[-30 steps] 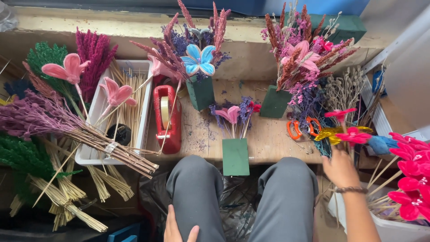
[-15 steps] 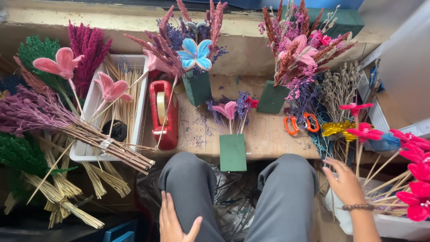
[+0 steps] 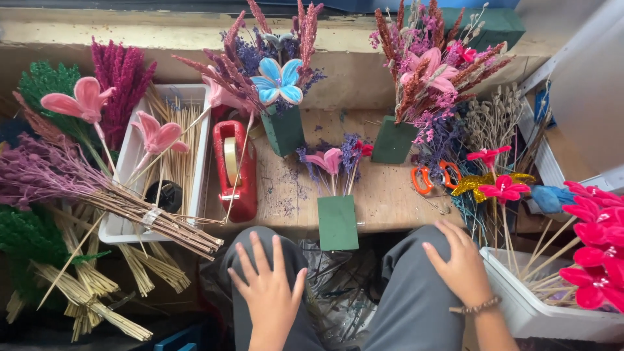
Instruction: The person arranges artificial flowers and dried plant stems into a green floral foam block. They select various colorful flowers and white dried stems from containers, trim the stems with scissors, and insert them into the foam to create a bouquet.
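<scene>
My left hand (image 3: 268, 290) lies flat on my left knee with its fingers spread, holding nothing. My right hand (image 3: 459, 260) rests on my right knee, fingers loosely apart and empty. Just ahead of my knees a small green foam block (image 3: 337, 221) stands on the wooden board (image 3: 380, 195) with a few pink and purple stems stuck in it. Behind it stand two more green foam blocks, one (image 3: 283, 130) bearing a blue flower and purple sprigs, the other (image 3: 393, 140) a pink flower arrangement.
A red tape dispenser (image 3: 234, 168) sits left of centre beside a white tray (image 3: 129, 162) of sticks and pink flowers. Dried bundles (image 3: 78, 195) lie at left. Orange scissors (image 3: 430, 178) lie at right, near a white bin (image 3: 526, 305) of red flowers on sticks.
My right hand drew back from the red flowers at the right and settled on my right knee. My left hand came up onto my left knee and spread flat.
</scene>
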